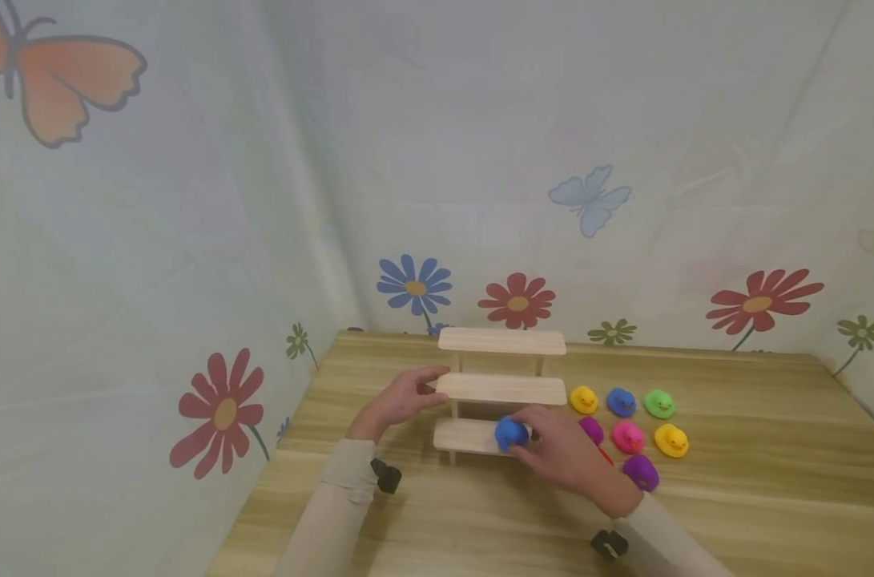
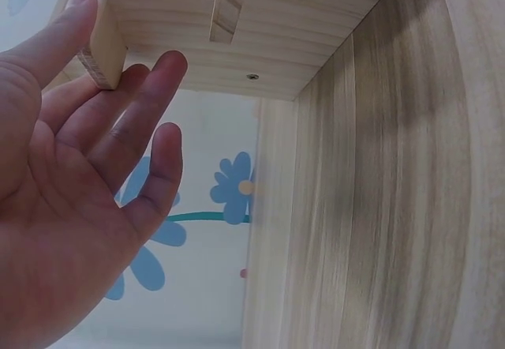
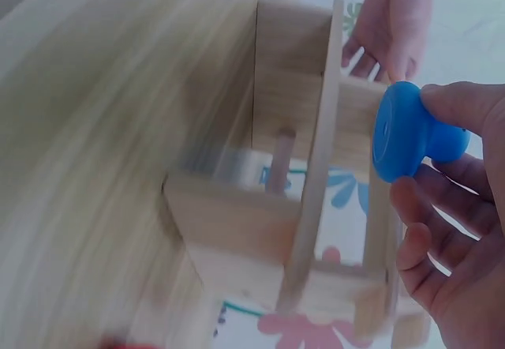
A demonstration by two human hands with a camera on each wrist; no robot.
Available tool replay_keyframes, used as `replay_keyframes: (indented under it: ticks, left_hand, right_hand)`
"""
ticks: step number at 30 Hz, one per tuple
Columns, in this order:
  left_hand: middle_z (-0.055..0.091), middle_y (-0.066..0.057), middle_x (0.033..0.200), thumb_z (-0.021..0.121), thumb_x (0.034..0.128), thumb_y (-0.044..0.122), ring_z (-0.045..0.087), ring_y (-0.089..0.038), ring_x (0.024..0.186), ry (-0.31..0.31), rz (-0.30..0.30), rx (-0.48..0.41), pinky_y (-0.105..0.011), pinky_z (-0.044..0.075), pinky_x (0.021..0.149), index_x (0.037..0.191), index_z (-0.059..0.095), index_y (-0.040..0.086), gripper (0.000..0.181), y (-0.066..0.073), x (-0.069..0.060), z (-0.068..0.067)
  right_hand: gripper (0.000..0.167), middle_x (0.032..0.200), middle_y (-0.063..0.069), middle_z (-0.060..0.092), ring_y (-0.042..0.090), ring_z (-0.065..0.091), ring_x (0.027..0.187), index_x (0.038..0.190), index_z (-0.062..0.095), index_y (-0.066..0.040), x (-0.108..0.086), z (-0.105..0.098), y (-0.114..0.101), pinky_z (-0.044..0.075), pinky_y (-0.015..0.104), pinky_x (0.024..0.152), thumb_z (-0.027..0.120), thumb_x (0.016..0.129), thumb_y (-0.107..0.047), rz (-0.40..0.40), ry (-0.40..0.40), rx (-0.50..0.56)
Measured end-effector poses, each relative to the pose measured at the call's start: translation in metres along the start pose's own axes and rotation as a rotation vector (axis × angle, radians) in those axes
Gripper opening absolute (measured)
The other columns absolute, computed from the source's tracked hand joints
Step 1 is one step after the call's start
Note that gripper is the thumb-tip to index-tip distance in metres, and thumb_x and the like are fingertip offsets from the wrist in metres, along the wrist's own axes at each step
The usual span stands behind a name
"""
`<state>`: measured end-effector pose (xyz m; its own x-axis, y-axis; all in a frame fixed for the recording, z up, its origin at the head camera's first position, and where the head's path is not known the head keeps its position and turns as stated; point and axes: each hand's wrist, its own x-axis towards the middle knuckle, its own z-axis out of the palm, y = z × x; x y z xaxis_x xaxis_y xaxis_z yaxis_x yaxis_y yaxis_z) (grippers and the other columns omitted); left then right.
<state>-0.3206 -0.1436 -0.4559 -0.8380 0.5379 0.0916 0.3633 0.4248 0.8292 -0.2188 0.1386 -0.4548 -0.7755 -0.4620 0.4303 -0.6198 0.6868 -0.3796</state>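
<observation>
A three-tier wooden stand (image 1: pixel 500 389) stands on the table. My left hand (image 1: pixel 399 397) holds the left end of its middle tier; in the left wrist view the thumb and fingers lie on either side of the board end (image 2: pixel 105 53). Between thumb and fingers my right hand (image 1: pixel 562 450) pinches a blue rubber duck (image 1: pixel 510 433), over the right half of the lowest tier. In the right wrist view the flat base of this blue duck (image 3: pixel 398 132) faces the stand. Whether it touches the tier, I cannot tell.
Right of the stand sit several rubber ducks, among them a green one (image 1: pixel 659 404), a pink one (image 1: pixel 628 437), a blue one (image 1: pixel 622 402) and a purple one (image 1: pixel 641 473). A red thing is partly hidden by my right hand. A flowered curtain (image 1: pixel 588 104) borders the wooden table (image 1: pixel 754 481).
</observation>
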Motion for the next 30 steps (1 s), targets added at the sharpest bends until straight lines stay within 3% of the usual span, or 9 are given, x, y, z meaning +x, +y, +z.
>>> replay_keyframes:
  ticks: [8,15,24,30]
  left_hand:
    - [0.043,-0.016,0.141,0.063,0.0907,0.023,0.059,-0.027,0.106,-0.009,0.001,0.0,-0.04,0.047,0.091,0.14,0.041,0.002,0.058,-0.001,-0.001,-0.001]
    - [0.04,-0.019,0.142,0.062,0.0914,0.02,0.057,-0.031,0.109,-0.012,0.011,0.002,-0.043,0.046,0.092,0.14,0.04,0.001,0.057,-0.001,-0.001,-0.001]
    - [0.039,-0.024,0.141,0.061,0.092,0.015,0.056,-0.034,0.11,-0.039,-0.006,0.013,-0.042,0.048,0.088,0.139,0.04,-0.002,0.055,0.033,-0.014,-0.007]
    - [0.042,-0.018,0.141,0.063,0.0907,0.02,0.059,-0.03,0.107,-0.013,-0.002,0.021,-0.039,0.05,0.086,0.14,0.041,0.003,0.057,0.002,-0.002,-0.002]
  right_hand:
    - [0.034,0.098,-0.013,0.058,0.011,0.054,0.074,0.11,0.061,-0.018,-0.023,-0.027,0.019,0.048,0.02,0.063,0.076,0.08,-0.022,0.056,-0.003,0.013]
    - [0.038,0.09,-0.011,0.056,0.008,0.052,0.071,0.106,0.061,-0.013,-0.043,-0.046,0.041,0.049,0.024,0.06,0.081,0.073,-0.014,0.025,0.113,-0.028]
    - [0.04,0.086,-0.009,0.057,0.006,0.051,0.065,0.103,0.062,-0.012,-0.071,-0.065,0.067,0.045,0.022,0.052,0.082,0.068,-0.01,0.111,0.131,-0.1]
    - [0.042,0.087,-0.012,0.056,0.004,0.05,0.069,0.101,0.061,-0.013,-0.087,-0.072,0.084,0.047,0.025,0.055,0.082,0.066,-0.005,0.064,0.176,-0.103]
